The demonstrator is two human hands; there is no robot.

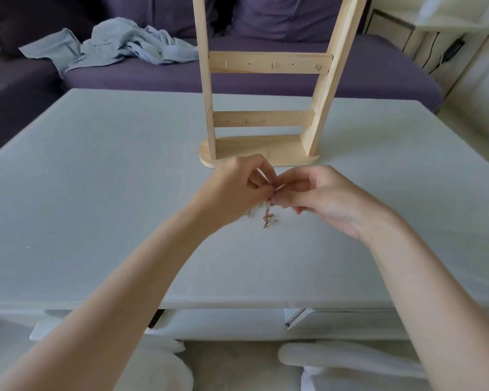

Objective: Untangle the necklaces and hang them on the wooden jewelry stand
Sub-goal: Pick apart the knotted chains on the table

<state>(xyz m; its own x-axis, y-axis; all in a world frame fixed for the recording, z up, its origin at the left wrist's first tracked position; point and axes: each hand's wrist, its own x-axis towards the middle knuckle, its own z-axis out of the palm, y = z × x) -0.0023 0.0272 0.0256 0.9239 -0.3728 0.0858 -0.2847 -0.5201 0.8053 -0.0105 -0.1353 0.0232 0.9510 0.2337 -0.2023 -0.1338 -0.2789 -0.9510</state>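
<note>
Left hand (pixel 237 187), right hand (pixel 316 196) both pinch tangled necklaces (pixel 267 215); stand (pixel 261 149) hooks bare.

The necklaces (pixel 268 214) are thin chains of pinkish and silver colour, still knotted in one small bunch that hangs down just in front of the wooden jewelry stand (pixel 261 108), its lower end at the table. The stand is upright, of pale wood, with an oval base, two posts and two crossbars with small hooks, and no chain is on it.
</note>
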